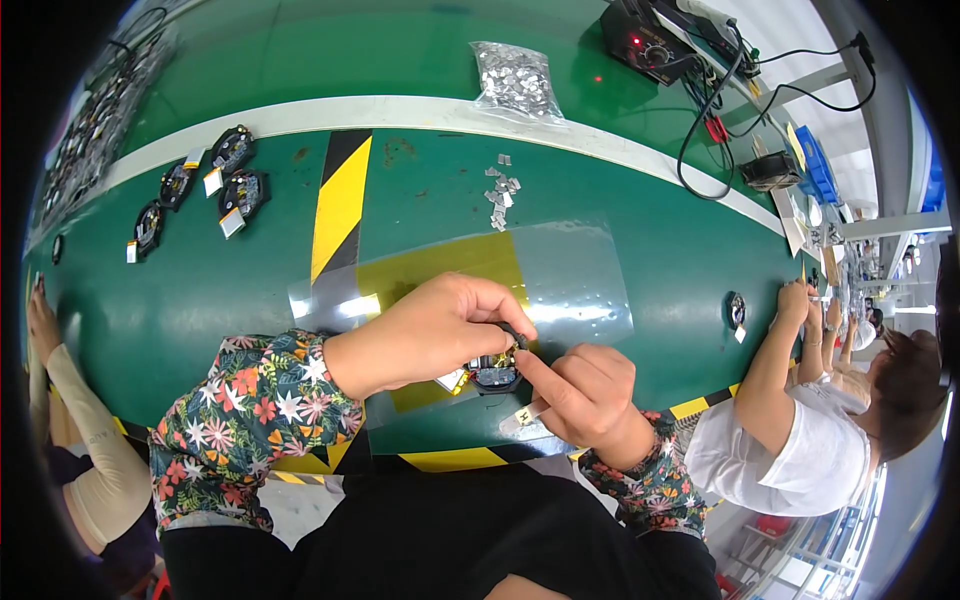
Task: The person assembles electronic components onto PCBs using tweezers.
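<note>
A small round black housing with an exposed circuit board (494,378) lies over a clear sheet with a yellow-tinted area (420,270). My left hand (440,330) is closed on its upper rim with thumb and fingers. A white-and-yellow flat piece (454,381), like a small battery, juts from the housing's left side. From the right, my right hand (585,395) touches the housing's edge with its index fingertip, the other fingers curled. A pale strip with a dark mark (524,414) sticks out below that hand; its kind and hidden end cannot be made out.
Small metal pieces (502,190) lie scattered ahead, below a clear bag of similar pieces (516,80). Several similar housings (240,195) sit at the far left, one more (736,312) at right. A black control box (645,45) with cables stands at the back right. Co-workers sit on both sides.
</note>
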`<state>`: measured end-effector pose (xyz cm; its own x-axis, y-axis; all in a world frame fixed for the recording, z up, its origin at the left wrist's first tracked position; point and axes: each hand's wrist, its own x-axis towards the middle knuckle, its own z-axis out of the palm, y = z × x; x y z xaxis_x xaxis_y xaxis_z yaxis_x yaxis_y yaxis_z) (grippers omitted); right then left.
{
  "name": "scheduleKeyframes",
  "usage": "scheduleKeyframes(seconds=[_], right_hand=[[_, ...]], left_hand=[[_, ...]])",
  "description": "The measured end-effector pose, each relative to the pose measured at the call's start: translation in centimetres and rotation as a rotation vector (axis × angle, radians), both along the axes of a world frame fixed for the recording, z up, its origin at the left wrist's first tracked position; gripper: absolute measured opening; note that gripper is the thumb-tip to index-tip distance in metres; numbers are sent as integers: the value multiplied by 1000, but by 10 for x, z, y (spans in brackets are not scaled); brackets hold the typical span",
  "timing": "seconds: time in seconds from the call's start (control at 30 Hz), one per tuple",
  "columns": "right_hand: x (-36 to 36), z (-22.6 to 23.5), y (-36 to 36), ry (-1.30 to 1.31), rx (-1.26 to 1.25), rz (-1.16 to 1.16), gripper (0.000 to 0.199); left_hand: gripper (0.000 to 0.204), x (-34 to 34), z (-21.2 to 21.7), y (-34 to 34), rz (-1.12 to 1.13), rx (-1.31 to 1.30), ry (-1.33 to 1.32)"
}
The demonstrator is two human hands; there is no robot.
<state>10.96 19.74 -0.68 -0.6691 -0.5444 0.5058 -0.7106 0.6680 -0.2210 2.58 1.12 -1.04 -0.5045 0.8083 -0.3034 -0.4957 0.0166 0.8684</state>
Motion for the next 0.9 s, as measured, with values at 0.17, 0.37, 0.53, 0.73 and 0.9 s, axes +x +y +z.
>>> scheduleKeyframes(seconds=[0.17,0.37,0.53,0.73,0.9], right_hand=[[-1,-4,0,3,-40,-20,42],[0,-2,-4,-247,-372,-150,33],[7,8,-18,-638,-593,-236,40],[5,16,-15,-829,-886,-376,35],[-7,4,58,-569,-852,-601,29]], left_hand=[[15,0,1,-1,-17,-8,59],[14,1,-3,0,-14,16,107],[16,6,-3,2,84,47,161],[38,4,10,-3,111,17,412],[27,-56,32,-52,475,-477,1191]])
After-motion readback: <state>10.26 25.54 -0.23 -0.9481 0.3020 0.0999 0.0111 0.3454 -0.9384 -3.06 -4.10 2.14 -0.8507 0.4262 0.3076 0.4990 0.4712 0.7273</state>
